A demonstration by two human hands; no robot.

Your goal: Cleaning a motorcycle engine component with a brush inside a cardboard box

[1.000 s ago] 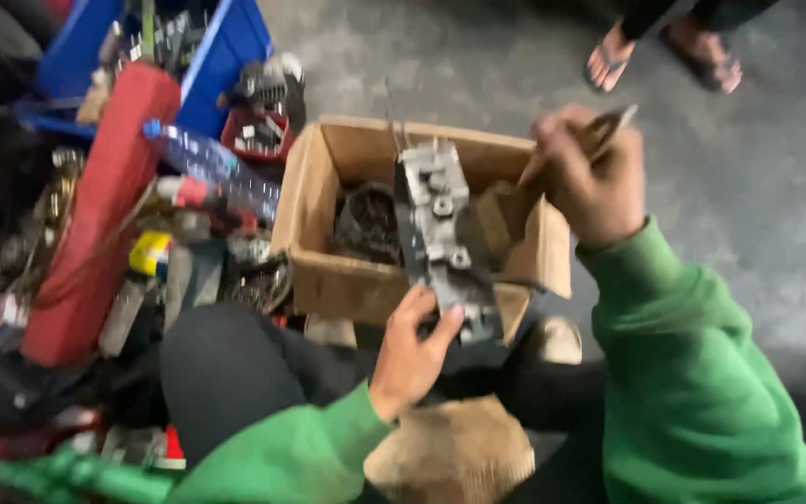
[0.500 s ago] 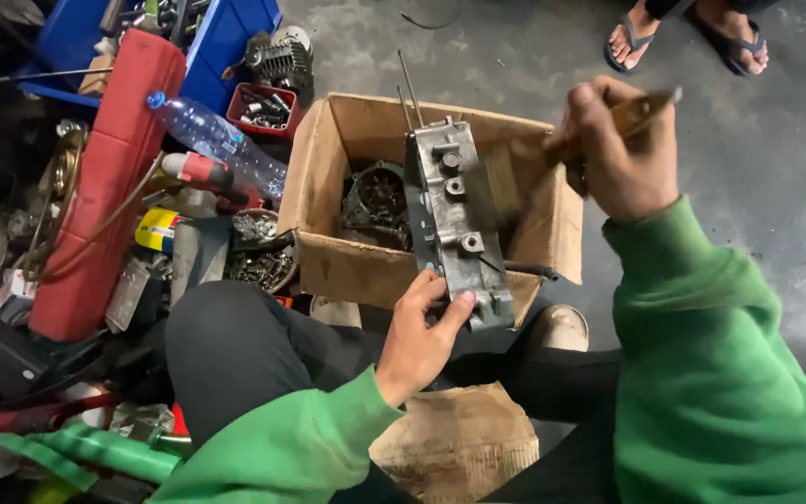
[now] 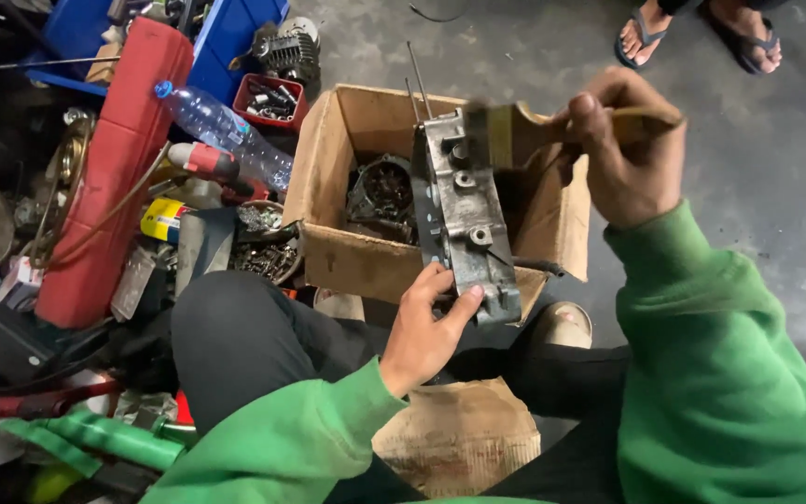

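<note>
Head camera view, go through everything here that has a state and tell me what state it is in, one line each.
Left hand: gripping the lower end of the metal engine part.
Metal engine part: held upright over the box, grimy.
Right hand: closed on the brush handle.
Brush: bristles against the part's top, blurred.
Cardboard box: open, parts inside.
Plastic bottle: lying down, capped.
Red tray: open, holding small parts.

— That engine casing (image 3: 464,219)?
— Dull grey cast metal, grimy and rough.
— The brush (image 3: 552,131)?
— Wooden handle, matt, worn.
— And the box (image 3: 338,257)?
— Brown cardboard, stained, soft-edged. The bottle (image 3: 221,131) is clear glossy plastic; the floor (image 3: 785,187), rough concrete.
</note>
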